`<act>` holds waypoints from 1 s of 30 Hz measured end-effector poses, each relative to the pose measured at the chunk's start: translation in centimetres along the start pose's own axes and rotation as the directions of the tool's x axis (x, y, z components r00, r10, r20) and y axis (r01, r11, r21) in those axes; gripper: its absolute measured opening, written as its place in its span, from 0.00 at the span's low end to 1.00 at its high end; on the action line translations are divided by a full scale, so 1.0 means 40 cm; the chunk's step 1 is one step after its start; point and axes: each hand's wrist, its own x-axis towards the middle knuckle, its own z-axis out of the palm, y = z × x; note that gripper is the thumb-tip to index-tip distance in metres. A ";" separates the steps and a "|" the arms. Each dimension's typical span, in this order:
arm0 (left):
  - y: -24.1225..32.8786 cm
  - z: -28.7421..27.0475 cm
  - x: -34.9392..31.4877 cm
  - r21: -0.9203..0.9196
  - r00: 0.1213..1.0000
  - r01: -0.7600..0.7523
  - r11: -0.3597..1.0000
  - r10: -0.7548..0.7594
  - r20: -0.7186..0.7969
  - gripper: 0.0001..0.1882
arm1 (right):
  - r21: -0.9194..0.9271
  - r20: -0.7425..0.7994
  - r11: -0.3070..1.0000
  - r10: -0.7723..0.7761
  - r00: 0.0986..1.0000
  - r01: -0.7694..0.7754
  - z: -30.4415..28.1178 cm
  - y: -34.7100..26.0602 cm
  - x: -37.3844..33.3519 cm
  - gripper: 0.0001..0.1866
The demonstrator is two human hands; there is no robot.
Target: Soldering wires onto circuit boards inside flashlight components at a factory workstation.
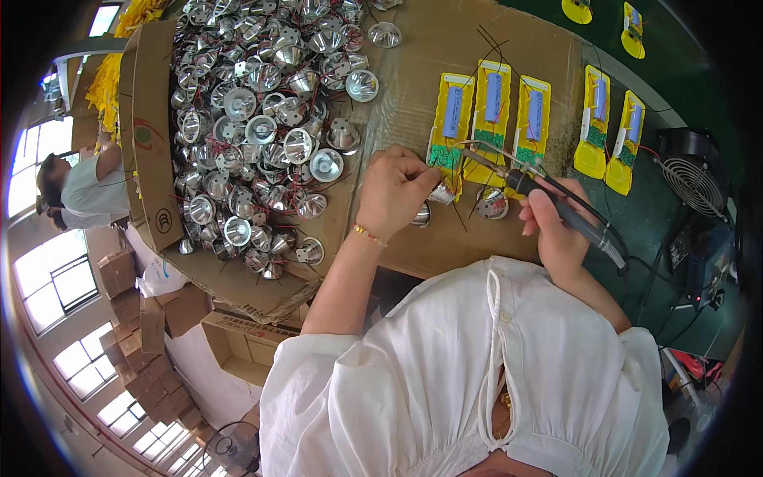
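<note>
My right hand [560, 226] is closed around the handle of a soldering iron [520, 183], its thin metal tip pointing left at the nearest yellow housing. That yellow housing [439, 131] holds a blue battery cell [453, 111] and a green circuit board [445, 157]. My left hand [393, 191] is closed, its fingertips pinching a small silver reflector cup [443, 192] just below the board. Two more housings of the same kind lie right beside it, one with a silver reflector [493, 204] at its lower end. Another silver cup [422, 215] sits under my left fingers, partly hidden.
A big heap of silver reflectors with wires [262, 127] covers the cardboard on the left. Two further yellow housings [592, 123] lie to the right, before a black device with a wire coil [691, 183]. Cables hang at the right. Another person [99, 179] is at far left.
</note>
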 end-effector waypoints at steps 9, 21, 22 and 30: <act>-0.011 0.000 -0.005 0.037 1.000 0.002 0.999 -0.002 -0.019 0.07 | 0.008 -0.110 0.996 -0.083 0.990 0.085 -0.106 -0.002 -0.015 0.09; 0.087 0.019 0.091 -0.043 0.986 -0.032 0.999 0.024 -0.167 0.25 | -0.007 -0.304 0.993 -0.111 0.946 0.114 -0.237 -0.007 -0.019 0.09; 0.110 0.048 0.129 0.121 0.989 -0.141 0.983 0.145 -0.021 0.36 | -0.004 -0.306 0.992 -0.121 0.944 0.126 -0.247 -0.008 -0.015 0.09; 0.256 0.089 0.307 0.651 0.952 -0.066 0.756 -0.147 0.267 0.38 | 0.080 -0.329 0.986 -0.112 0.938 0.146 -0.281 0.014 -0.020 0.07</act>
